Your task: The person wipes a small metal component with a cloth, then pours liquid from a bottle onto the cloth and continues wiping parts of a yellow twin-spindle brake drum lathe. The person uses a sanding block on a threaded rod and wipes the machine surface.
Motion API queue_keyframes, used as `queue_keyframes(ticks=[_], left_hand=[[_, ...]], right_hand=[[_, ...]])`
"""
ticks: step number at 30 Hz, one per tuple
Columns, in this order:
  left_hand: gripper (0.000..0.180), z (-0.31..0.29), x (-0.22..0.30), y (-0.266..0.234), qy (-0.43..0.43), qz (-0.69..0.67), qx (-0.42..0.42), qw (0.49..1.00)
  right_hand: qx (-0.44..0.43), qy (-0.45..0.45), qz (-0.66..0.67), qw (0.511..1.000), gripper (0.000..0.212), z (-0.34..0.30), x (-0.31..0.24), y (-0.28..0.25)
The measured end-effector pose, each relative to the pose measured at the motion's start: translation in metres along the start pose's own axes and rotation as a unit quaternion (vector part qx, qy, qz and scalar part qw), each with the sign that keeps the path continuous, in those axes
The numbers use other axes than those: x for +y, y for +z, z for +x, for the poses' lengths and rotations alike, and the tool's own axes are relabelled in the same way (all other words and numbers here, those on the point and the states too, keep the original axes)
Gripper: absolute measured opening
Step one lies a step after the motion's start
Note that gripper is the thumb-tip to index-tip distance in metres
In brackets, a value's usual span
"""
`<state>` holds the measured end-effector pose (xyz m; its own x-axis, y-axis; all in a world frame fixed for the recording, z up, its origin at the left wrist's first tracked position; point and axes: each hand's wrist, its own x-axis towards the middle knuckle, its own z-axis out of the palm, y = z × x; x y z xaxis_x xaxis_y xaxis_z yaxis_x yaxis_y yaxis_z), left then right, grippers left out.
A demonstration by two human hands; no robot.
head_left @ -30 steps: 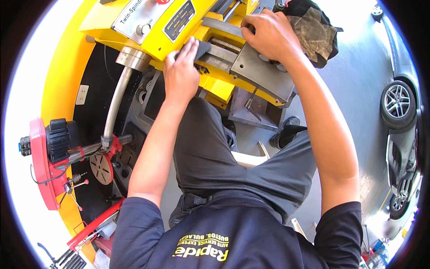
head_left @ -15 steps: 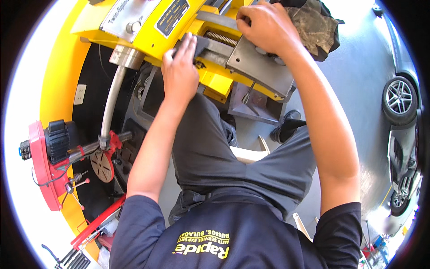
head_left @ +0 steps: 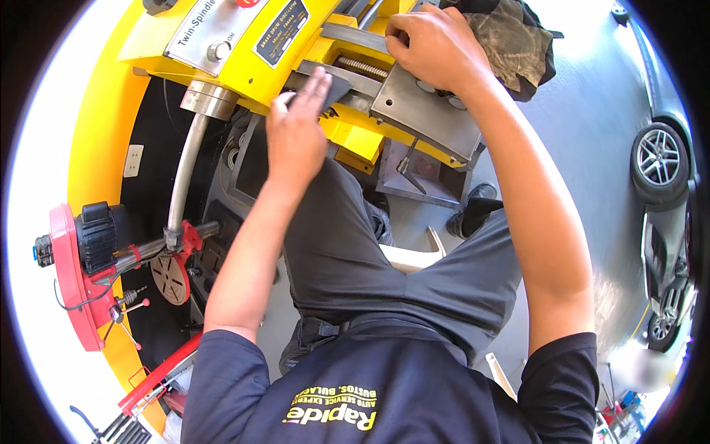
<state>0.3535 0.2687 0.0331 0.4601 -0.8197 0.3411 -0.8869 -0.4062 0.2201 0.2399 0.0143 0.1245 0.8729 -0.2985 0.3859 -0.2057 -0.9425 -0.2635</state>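
My left hand (head_left: 297,126) is at the near edge of a yellow brake lathe (head_left: 255,78), its fingers extended and close together over a dark grey flat sheet (head_left: 339,90). The sheet lies against the metal slide rail (head_left: 356,98), partly covered by my fingers. Farther right, my right hand (head_left: 436,48) is closed, its fingers curled down by the grey metal carriage plate (head_left: 425,111); whatever they grip is hidden. A coiled screw (head_left: 361,65) shows between the rails. Beside my right wrist bunches a dark, stained cloth (head_left: 510,44).
A lever handle (head_left: 407,166) hangs below the carriage. At left stands a red drill press (head_left: 78,274) with a steel column (head_left: 185,170). White plastic seat parts (head_left: 414,257) show between my legs. A parked car (head_left: 662,163) is at far right.
My left hand has shifted slightly toward me with the dark sheet, and more of the sheet shows. The right hand stays at the carriage. The whole view has moved a little.
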Motion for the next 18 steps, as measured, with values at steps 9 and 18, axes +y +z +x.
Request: queue_keyframes(ticks=[9, 18], left_hand=[[0.074, 0.010, -0.011, 0.006, -0.034, 0.034, 0.053, 0.997], [0.069, 0.004, -0.021, 0.012, 0.005, 0.001, 0.059, 0.998]], right_hand=[[-0.021, 0.006, 0.018, 1.000, 0.027, 0.001, -0.006, -0.004], [0.001, -0.017, -0.006, 1.000, 0.028, -0.001, -0.015, -0.007]])
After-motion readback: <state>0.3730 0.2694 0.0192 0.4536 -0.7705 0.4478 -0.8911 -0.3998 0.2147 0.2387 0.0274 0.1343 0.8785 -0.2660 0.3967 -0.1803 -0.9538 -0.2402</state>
